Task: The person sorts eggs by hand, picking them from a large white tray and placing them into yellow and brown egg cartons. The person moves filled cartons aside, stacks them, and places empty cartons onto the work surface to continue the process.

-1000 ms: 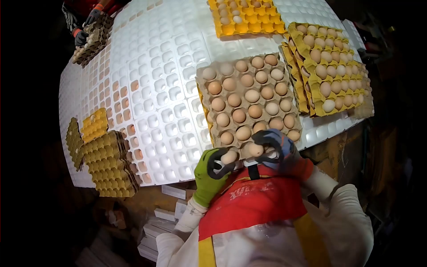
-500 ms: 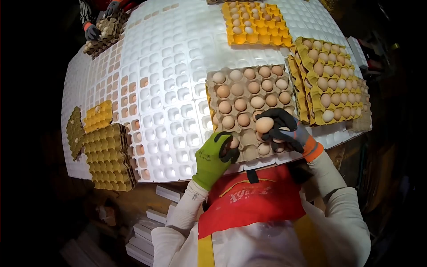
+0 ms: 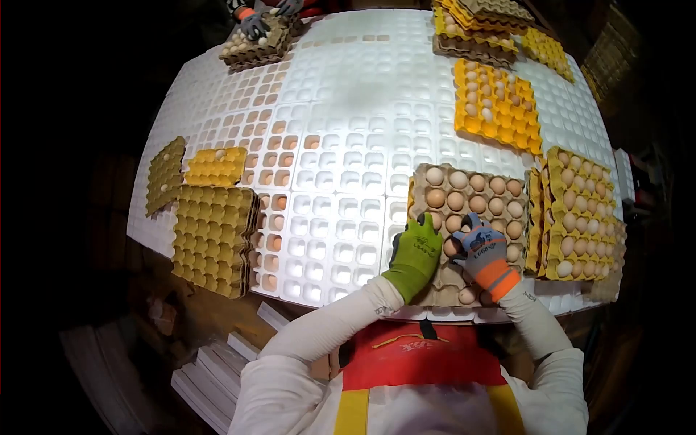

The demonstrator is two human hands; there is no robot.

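Note:
A grey-brown egg tray (image 3: 484, 171) lies in front of me, many of its cups filled with brown and pale eggs. My left hand (image 3: 417, 254), in a green glove with dark fingertips, is over the tray's left edge. Its fingers are curled, and whatever is in them is hidden. Close beside it, my right hand (image 3: 484, 250), in a grey and orange glove, reaches down over the middle of the tray. Its fingers close around a brown egg (image 3: 451, 247), partly covered by the glove. Another egg (image 3: 467, 296) sits near the tray's front edge.
A white cup-moulded surface (image 3: 348, 239) holds some brown eggs toward the left. Yellow trays of eggs (image 3: 580, 217) are stacked at right. A half-filled orange tray (image 3: 511, 119) lies behind. Olive trays (image 3: 214, 239) stand at left. Another person's gloved hand (image 3: 254, 25) is over eggs far left.
The view has shifted, so the table appears lower and farther right. Both hands have moved farther over the tray and closer together. The egg raised in my right fingers is now lower, near the tray.

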